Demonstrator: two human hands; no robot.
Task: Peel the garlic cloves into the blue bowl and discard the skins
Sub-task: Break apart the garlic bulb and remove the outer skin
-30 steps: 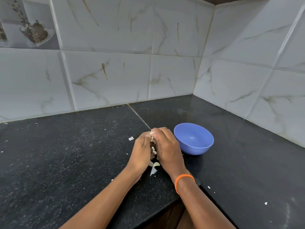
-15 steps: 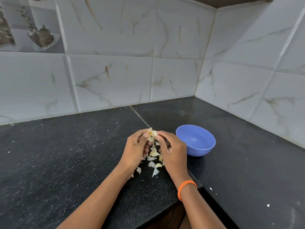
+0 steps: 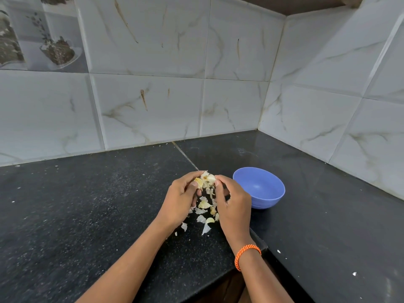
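Note:
A clump of garlic (image 3: 205,179) with papery skin sits between my two hands, just above the black counter (image 3: 87,204). My left hand (image 3: 181,199) grips its left side with curled fingers. My right hand (image 3: 232,204) pinches its right side at the fingertips. Loose cloves and torn skins (image 3: 204,213) lie scattered on the counter under and between my hands. The blue bowl (image 3: 262,189) stands just right of my right hand, and it looks empty.
Marble-look wall tiles (image 3: 153,106) close the counter at the back and right, forming a corner. The counter's front edge (image 3: 258,246) steps in near my right wrist. Small white flecks (image 3: 354,274) dot the counter at the right.
My hands have parted slightly, so the garlic clump shows between the fingertips. More cloves and skins now lie on the counter beneath them.

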